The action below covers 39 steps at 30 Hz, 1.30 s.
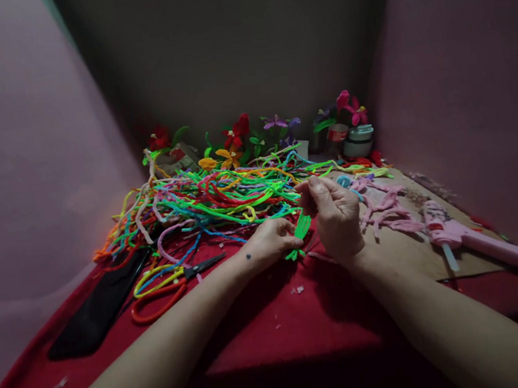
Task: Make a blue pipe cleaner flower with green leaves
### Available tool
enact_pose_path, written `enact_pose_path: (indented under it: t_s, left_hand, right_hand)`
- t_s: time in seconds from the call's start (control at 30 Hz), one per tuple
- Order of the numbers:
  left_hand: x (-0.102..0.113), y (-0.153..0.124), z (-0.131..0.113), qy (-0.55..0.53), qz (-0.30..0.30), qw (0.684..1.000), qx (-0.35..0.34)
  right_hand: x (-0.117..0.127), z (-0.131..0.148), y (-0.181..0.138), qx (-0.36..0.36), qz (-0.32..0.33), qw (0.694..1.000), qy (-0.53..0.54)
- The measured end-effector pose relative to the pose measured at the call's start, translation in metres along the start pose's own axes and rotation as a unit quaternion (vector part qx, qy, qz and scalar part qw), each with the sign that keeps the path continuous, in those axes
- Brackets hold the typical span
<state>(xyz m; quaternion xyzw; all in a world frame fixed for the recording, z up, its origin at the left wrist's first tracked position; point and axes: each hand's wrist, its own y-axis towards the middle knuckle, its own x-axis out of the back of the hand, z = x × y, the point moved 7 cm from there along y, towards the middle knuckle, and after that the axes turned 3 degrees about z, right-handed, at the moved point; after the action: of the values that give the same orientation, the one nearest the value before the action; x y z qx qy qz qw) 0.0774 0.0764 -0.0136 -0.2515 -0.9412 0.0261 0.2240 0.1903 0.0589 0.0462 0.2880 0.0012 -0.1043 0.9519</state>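
My left hand pinches a bright green bundle of folded pipe cleaners between thumb and fingers. Short green ends stick out below the thumb. Just to the right and slightly higher, my right hand is closed in a pinch by the bundle's upper end; whatever its fingertips grip is hidden or too thin to make out. Behind both hands spreads a tangled heap of colourful pipe cleaners. Scissors with yellow and red handles lie left of my left wrist, their blades pointing toward it.
A black phone-like slab lies on the red cloth. To the right, a pink glue gun and pink fuzzy pieces rest on a brown board. Pipe-cleaner flowers and a lidded jar stand behind.
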Motion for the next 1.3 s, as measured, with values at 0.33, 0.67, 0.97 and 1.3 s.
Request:
enact_pose_path:
  t_s: [0.33,0.67,0.97,1.3]
  left_hand:
    - [0.106,-0.042,-0.044,0.323,-0.286,0.893,-0.129]
    - [0.121,-0.043,-0.014,0.511,-0.195,0.825,-0.141]
    - [0.143,-0.082,-0.037,0.260,-0.320,0.892,-0.184]
    - [0.058,-0.065,-0.032,0.327,-0.092,0.922,-0.185]
  right_hand:
    - [-0.007,-0.005,-0.005,0.006,0.043,0.999,-0.026]
    - [-0.005,-0.019,-0.001,-0.057,0.021,0.998,-0.011]
    - [-0.017,-0.018,-0.007,-0.040,0.095,0.994,-0.047]
    - [-0.053,-0.037,-0.031,-0.261,0.201,0.926,0.186]
